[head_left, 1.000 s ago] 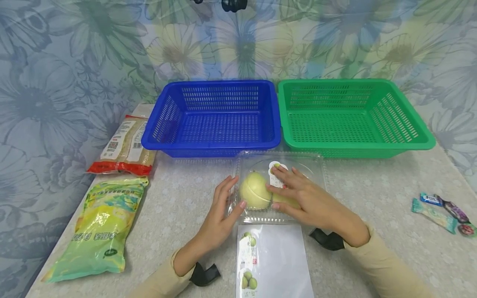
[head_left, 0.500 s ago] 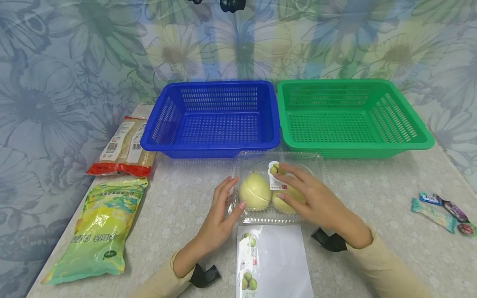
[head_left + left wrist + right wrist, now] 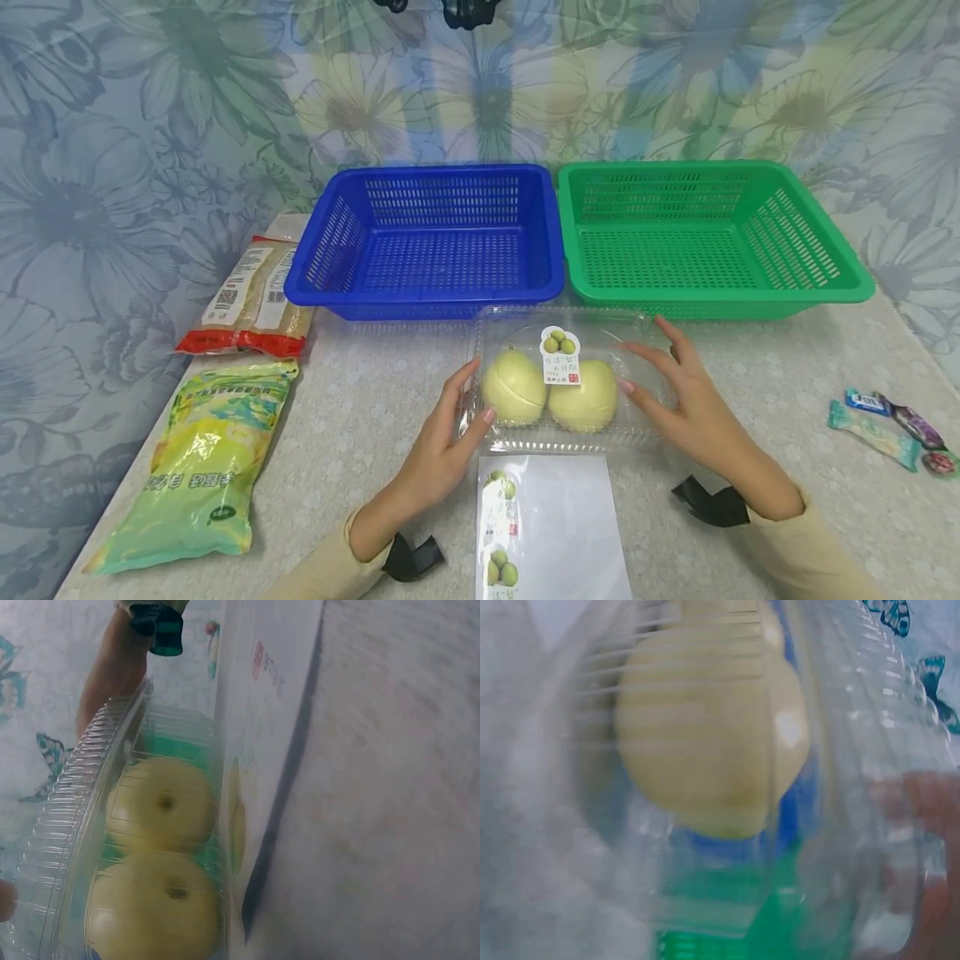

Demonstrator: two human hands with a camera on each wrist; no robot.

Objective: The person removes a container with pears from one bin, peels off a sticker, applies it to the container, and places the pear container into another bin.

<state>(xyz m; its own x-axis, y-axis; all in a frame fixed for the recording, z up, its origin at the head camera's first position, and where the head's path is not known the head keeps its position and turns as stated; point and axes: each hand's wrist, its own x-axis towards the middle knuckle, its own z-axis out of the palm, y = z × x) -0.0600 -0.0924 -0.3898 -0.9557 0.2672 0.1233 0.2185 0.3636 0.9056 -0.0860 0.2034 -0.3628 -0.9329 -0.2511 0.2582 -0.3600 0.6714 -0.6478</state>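
Note:
A clear plastic clamshell box lies in the middle of the table with two pale yellow-green pears inside. On its lid sits a white sticker with a picture of pears and handwriting. My left hand rests against the box's left side, thumb at the near corner and fingers fairly straight. At the right side is my right hand, fingers spread over the lid's right edge. In the left wrist view both pears show through the box wall. The right wrist view is blurred, with fingers behind the plastic.
A blue basket and a green basket stand side by side behind the box. A sticker sheet lies in front of it. At the left are a red-edged bag and a green-yellow bag; at the right, several small wrapped snacks.
My right hand has left the sticker on the lid and moved right to the box's right edge, uncovering the sticker and the second pear. My left hand has stayed at the left side.

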